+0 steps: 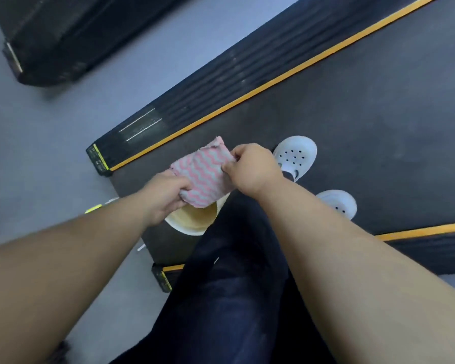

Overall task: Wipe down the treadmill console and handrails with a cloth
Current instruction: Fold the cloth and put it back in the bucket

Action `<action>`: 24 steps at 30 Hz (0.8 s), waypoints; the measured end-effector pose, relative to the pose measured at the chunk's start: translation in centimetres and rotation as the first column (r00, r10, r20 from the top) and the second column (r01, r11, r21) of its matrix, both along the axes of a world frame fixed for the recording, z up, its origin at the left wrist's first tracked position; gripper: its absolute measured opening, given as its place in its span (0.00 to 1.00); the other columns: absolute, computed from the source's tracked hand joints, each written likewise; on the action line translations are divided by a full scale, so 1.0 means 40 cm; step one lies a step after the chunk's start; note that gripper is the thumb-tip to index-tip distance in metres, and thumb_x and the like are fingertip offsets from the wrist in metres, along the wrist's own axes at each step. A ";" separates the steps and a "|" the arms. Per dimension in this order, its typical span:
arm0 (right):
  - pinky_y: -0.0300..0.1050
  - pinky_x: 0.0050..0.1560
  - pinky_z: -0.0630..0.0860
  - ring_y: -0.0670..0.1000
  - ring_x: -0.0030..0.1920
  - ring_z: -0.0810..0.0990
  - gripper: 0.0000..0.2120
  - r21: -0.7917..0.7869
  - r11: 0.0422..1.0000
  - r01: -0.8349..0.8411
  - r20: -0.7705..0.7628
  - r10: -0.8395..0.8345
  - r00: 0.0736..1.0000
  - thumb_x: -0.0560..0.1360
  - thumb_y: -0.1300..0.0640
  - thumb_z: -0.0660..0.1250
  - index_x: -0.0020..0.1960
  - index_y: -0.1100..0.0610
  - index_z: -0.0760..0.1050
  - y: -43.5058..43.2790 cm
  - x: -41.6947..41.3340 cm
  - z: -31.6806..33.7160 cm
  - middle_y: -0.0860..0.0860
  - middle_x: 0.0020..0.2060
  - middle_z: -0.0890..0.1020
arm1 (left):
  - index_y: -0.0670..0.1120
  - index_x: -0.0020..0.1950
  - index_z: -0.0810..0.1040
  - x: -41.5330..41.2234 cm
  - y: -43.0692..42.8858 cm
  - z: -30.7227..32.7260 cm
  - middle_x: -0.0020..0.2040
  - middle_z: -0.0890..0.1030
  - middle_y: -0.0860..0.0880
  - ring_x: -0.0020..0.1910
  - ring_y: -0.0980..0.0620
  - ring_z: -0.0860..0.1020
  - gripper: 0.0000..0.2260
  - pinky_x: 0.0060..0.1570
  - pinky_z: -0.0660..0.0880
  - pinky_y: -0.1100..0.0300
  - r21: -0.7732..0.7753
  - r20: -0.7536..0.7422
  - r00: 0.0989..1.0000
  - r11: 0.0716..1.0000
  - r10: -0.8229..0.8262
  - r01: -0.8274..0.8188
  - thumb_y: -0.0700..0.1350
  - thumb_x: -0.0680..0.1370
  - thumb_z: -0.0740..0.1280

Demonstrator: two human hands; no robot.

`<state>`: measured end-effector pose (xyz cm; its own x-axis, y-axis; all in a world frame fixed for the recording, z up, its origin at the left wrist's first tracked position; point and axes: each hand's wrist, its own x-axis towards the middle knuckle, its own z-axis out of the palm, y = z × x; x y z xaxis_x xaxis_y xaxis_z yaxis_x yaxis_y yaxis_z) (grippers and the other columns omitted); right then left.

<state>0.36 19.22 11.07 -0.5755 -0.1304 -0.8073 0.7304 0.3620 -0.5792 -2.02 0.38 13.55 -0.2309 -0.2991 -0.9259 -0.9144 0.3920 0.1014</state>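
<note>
Pink-and-grey zigzag cloth (204, 177) was held folded between both hands, just above a cream bowl (192, 223) that stood on the treadmill belt (352, 122) near its rear edge. The left hand (166, 197) gripped the cloth's near corner, and the right hand (250, 166) pinched its far side, fingers curled. Console and handrails were out of view, so wiping seemed not yet under way and the cloth was probably being readied. Its long axis appeared to run along the belt, with the frayed end pointing forward.
</note>
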 end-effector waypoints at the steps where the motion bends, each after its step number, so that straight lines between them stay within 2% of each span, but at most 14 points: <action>1: 0.41 0.34 0.67 0.54 0.41 0.76 0.09 0.002 0.999 -0.035 0.014 0.035 0.999 0.73 0.61 0.64 0.35 0.54 0.71 -0.024 0.004 -0.027 0.51 0.38 0.78 | 0.45 0.58 0.76 0.021 -0.016 -0.025 0.51 0.84 0.47 0.45 0.53 0.84 0.16 0.36 0.79 0.62 -0.025 0.004 1.000 1.000 0.012 -0.012 0.31 0.75 0.61; 4: 0.42 0.39 0.69 0.55 0.44 0.76 0.06 0.000 0.989 -0.151 0.059 0.150 0.987 0.72 0.63 0.61 0.41 0.55 0.74 -0.085 0.020 -0.106 0.54 0.45 0.80 | 0.47 0.60 0.74 0.069 -0.068 -0.101 0.55 0.81 0.46 0.51 0.50 0.81 0.17 0.39 0.80 0.57 -0.132 0.019 1.000 0.991 -0.017 0.019 0.33 0.74 0.62; 7: 0.42 0.44 0.71 0.57 0.49 0.77 0.13 -0.012 0.979 -0.205 0.131 0.205 0.970 0.73 0.63 0.60 0.54 0.57 0.77 -0.123 0.051 -0.186 0.56 0.53 0.80 | 0.47 0.61 0.73 0.106 -0.103 -0.167 0.57 0.80 0.44 0.53 0.45 0.80 0.17 0.49 0.80 0.47 -0.222 0.082 0.995 0.973 -0.050 0.067 0.34 0.74 0.62; 8: 0.42 0.45 0.72 0.56 0.49 0.76 0.14 -0.022 0.975 -0.222 0.146 0.223 0.964 0.73 0.63 0.60 0.56 0.57 0.77 -0.135 0.063 -0.211 0.56 0.54 0.79 | 0.47 0.60 0.74 0.118 -0.113 -0.187 0.54 0.81 0.43 0.50 0.45 0.81 0.16 0.46 0.81 0.46 -0.244 0.095 0.994 0.967 -0.053 0.075 0.33 0.75 0.61; 10: 0.42 0.44 0.71 0.56 0.46 0.75 0.14 -0.057 0.963 -0.263 0.163 0.269 0.949 0.73 0.62 0.60 0.56 0.58 0.77 -0.165 0.082 -0.255 0.56 0.54 0.80 | 0.46 0.58 0.75 0.140 -0.127 -0.213 0.48 0.82 0.45 0.41 0.48 0.83 0.14 0.35 0.81 0.52 -0.266 0.105 0.994 0.963 -0.012 0.040 0.33 0.76 0.60; 11: 0.42 0.44 0.70 0.55 0.45 0.74 0.13 -0.068 0.957 -0.282 0.165 0.290 0.943 0.74 0.62 0.60 0.56 0.58 0.77 -0.177 0.087 -0.273 0.56 0.54 0.80 | 0.46 0.58 0.76 0.148 -0.132 -0.225 0.47 0.83 0.46 0.39 0.49 0.83 0.13 0.33 0.80 0.53 -0.274 0.102 0.995 0.961 0.010 0.019 0.35 0.77 0.61; 13: 0.42 0.44 0.71 0.55 0.46 0.75 0.13 -0.070 0.958 -0.280 0.157 0.287 0.945 0.74 0.61 0.61 0.56 0.58 0.77 -0.192 0.084 -0.309 0.56 0.54 0.80 | 0.47 0.61 0.76 0.157 -0.139 -0.249 0.50 0.83 0.45 0.45 0.45 0.83 0.13 0.40 0.82 0.46 -0.297 0.078 0.997 0.955 0.005 0.018 0.40 0.78 0.64; 15: 0.43 0.46 0.72 0.55 0.49 0.76 0.14 -0.045 0.970 -0.239 0.144 0.243 0.959 0.74 0.60 0.61 0.58 0.56 0.77 -0.198 0.077 -0.338 0.56 0.56 0.79 | 0.49 0.64 0.74 0.163 -0.143 -0.276 0.55 0.81 0.43 0.52 0.41 0.80 0.16 0.48 0.79 0.40 -0.323 0.043 0.999 0.946 -0.024 0.037 0.39 0.76 0.64; 18: 0.43 0.45 0.73 0.56 0.49 0.77 0.15 -0.011 0.978 -0.210 0.157 0.209 0.965 0.73 0.62 0.62 0.58 0.56 0.77 -0.195 0.079 -0.372 0.56 0.54 0.80 | 0.46 0.62 0.75 0.169 -0.144 -0.318 0.55 0.81 0.43 0.53 0.43 0.80 0.15 0.54 0.78 0.43 -0.327 0.004 0.998 0.943 -0.063 0.061 0.42 0.75 0.66; 20: 0.43 0.44 0.73 0.56 0.51 0.79 0.14 0.005 0.978 -0.209 0.185 0.204 0.961 0.73 0.63 0.61 0.58 0.57 0.77 -0.193 0.081 -0.389 0.56 0.54 0.80 | 0.47 0.65 0.72 0.168 -0.140 -0.337 0.58 0.80 0.46 0.53 0.48 0.80 0.19 0.55 0.77 0.48 -0.340 -0.009 0.997 0.938 -0.080 0.072 0.47 0.75 0.69; 22: 0.43 0.47 0.74 0.56 0.54 0.79 0.14 0.014 0.978 -0.206 0.204 0.199 0.959 0.74 0.62 0.62 0.58 0.58 0.77 -0.194 0.080 -0.400 0.56 0.54 0.80 | 0.50 0.73 0.64 0.167 -0.141 -0.350 0.62 0.76 0.49 0.57 0.48 0.77 0.30 0.59 0.74 0.46 -0.389 0.030 0.997 0.917 -0.077 0.082 0.52 0.73 0.70; 24: 0.43 0.47 0.73 0.56 0.55 0.79 0.14 0.011 0.979 -0.202 0.206 0.196 0.959 0.74 0.61 0.64 0.59 0.58 0.76 -0.199 0.077 -0.405 0.55 0.55 0.80 | 0.51 0.75 0.58 0.165 -0.140 -0.354 0.64 0.73 0.49 0.60 0.46 0.75 0.35 0.61 0.72 0.45 -0.418 0.064 0.996 0.905 -0.061 0.082 0.54 0.73 0.70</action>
